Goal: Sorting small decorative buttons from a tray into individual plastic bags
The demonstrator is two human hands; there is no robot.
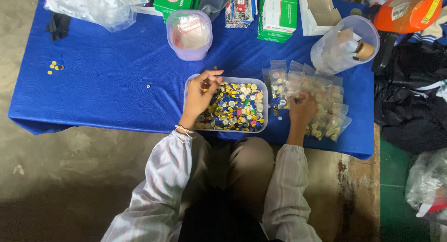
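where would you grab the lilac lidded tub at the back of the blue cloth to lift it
Probably by its two side walls just under the clear lid, coming from above: the lilac tub stands upright and closed, and its left side and front are free. The left hand is nearer, over the tray of coloured caps.

Bare blue cloth (107, 79) spreads wide at the left of the frame, with only a few loose buttons (54, 66). The upper edge is crowded with green boxes (278, 13), a lidded tub (189, 34) and a tipped jar (344, 44); small bags (321, 102) fill the right.
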